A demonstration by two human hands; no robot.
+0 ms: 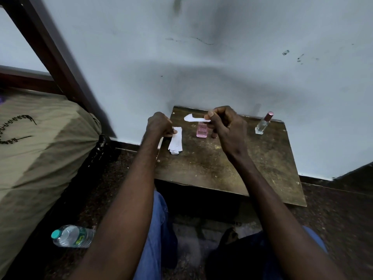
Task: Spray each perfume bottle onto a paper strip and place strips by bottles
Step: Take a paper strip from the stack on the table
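A small worn wooden table (242,164) stands against the wall. My right hand (226,128) is raised over it and pinches one white paper strip (193,118) by its right end. Just below that strip stands a pink perfume bottle (202,131), partly hidden by my fingers. A clear perfume bottle with a pink cap (263,124) stands at the table's far right. My left hand (160,124) rests closed on the top of a stack of white paper strips (176,140) at the table's left edge.
A plastic water bottle with a teal cap (72,236) lies on the dark floor at the left. A large olive cloth-covered bundle (40,142) and a dark wooden frame (50,49) stand to the left. My legs in blue trousers (159,229) are below the table.
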